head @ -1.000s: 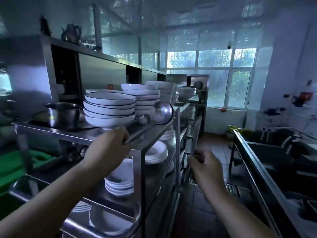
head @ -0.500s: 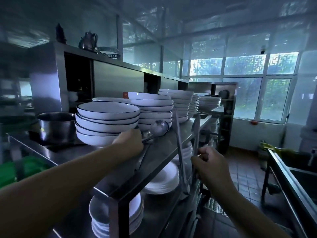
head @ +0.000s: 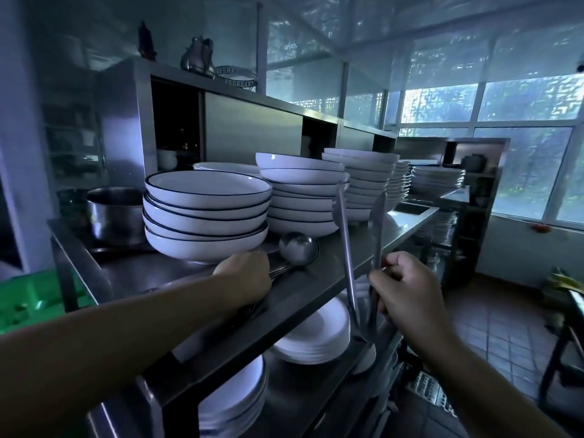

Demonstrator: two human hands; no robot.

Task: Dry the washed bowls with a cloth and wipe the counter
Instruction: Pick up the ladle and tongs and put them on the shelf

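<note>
A stack of white bowls with dark rims stands on the steel rack's top shelf, with more stacks of white bowls behind it. A steel ladle lies on the shelf beside the front stack. My left hand lies over the ladle's handle, fingers curled round it. My right hand grips a pair of steel tongs that stand upright at the shelf's front edge. No cloth is in view.
A steel pot sits at the shelf's left end. White plates are stacked on the lower shelves. A steel cabinet rises behind the bowls. A green crate is at the left, and a tiled floor at the right.
The ladle has been lowered from the air onto the shelf beside the bowls. My right hand rose with the tongs, which now stand higher against the shelf edge. The camera has moved closer.
</note>
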